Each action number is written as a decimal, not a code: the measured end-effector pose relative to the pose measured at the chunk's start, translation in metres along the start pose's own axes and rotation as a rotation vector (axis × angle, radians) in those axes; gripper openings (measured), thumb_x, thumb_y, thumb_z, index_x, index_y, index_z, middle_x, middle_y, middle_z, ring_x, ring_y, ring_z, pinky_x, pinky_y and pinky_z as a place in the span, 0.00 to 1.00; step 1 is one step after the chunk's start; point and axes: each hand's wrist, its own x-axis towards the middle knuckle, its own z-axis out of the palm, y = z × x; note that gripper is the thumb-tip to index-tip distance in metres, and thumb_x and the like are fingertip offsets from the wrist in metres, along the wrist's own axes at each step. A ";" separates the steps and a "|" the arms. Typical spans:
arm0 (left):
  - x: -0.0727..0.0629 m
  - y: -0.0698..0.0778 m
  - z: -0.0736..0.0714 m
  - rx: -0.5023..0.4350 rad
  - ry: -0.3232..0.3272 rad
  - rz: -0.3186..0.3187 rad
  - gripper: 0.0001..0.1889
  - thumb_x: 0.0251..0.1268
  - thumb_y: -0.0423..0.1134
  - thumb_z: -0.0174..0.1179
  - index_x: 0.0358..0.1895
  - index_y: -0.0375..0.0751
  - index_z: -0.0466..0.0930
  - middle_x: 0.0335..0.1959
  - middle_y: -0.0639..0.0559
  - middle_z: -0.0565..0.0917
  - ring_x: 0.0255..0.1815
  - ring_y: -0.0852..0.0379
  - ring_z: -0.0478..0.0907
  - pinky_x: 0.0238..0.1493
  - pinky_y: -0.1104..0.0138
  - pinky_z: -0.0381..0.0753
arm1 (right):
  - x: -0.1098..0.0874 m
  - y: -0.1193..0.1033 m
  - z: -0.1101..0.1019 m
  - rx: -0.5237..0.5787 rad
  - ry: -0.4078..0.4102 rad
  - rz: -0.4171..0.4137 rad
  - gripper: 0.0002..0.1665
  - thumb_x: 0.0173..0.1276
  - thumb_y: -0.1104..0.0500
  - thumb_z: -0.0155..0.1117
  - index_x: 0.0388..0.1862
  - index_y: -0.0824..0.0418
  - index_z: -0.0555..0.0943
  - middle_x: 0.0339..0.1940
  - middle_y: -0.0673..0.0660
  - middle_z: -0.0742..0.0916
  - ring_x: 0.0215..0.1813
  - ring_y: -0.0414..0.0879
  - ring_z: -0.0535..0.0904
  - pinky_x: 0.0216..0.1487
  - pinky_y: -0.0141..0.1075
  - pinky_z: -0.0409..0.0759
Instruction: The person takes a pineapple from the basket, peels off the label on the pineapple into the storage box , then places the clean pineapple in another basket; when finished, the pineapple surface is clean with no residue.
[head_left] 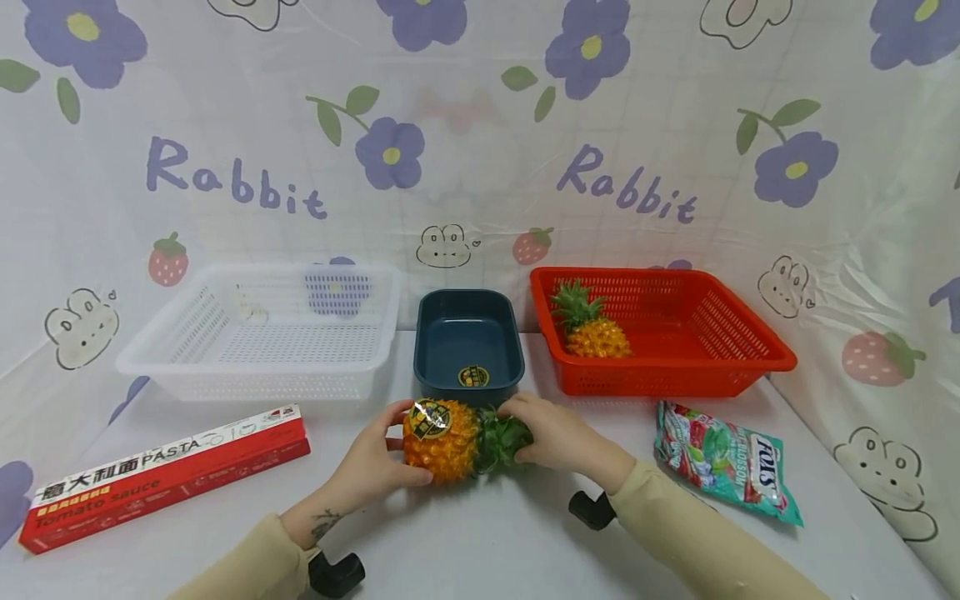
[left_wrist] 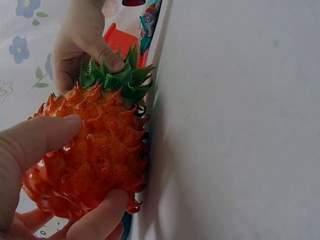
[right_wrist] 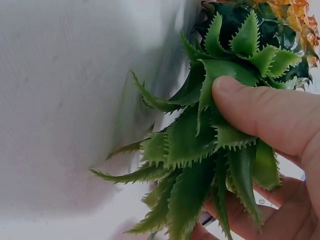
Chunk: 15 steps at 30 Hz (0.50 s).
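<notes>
A small orange pineapple (head_left: 442,446) with a black and gold sticker lies on its side between my hands, close over the table. My left hand (head_left: 382,458) grips the fruit's round end, thumb on the near side and fingers around the far side. The left wrist view shows the thumb and fingers on its spiky orange skin (left_wrist: 95,145). At the other end my right hand (head_left: 562,437) grips the green crown (right_wrist: 195,130), its thumb pressed on the leaves.
Behind the fruit stands a dark blue tub (head_left: 427,350), with a white basket (head_left: 360,367) on its left. To its right a red basket (head_left: 675,379) holds another pineapple (head_left: 596,337). A pasta box (head_left: 165,475) lies left, a teal candy bag (head_left: 727,462) right.
</notes>
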 end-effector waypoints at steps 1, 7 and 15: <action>0.001 -0.001 0.000 -0.001 -0.001 0.000 0.50 0.31 0.32 0.77 0.67 0.46 0.61 0.60 0.43 0.70 0.45 0.48 0.76 0.43 0.60 0.79 | 0.001 0.000 0.000 -0.003 0.001 -0.002 0.31 0.49 0.62 0.74 0.54 0.57 0.75 0.54 0.55 0.78 0.51 0.49 0.77 0.48 0.44 0.77; 0.004 -0.002 -0.001 0.004 0.000 -0.001 0.50 0.32 0.34 0.77 0.66 0.47 0.61 0.60 0.44 0.70 0.46 0.49 0.76 0.44 0.59 0.79 | 0.003 0.001 -0.002 -0.023 0.004 0.000 0.31 0.49 0.62 0.74 0.54 0.56 0.75 0.55 0.54 0.78 0.50 0.49 0.77 0.48 0.44 0.78; 0.008 -0.002 -0.001 -0.005 -0.013 -0.007 0.49 0.34 0.34 0.76 0.67 0.48 0.60 0.61 0.44 0.69 0.47 0.48 0.76 0.44 0.60 0.79 | 0.006 0.004 -0.002 -0.037 0.015 0.002 0.31 0.49 0.61 0.74 0.54 0.57 0.75 0.56 0.54 0.78 0.52 0.48 0.77 0.50 0.45 0.77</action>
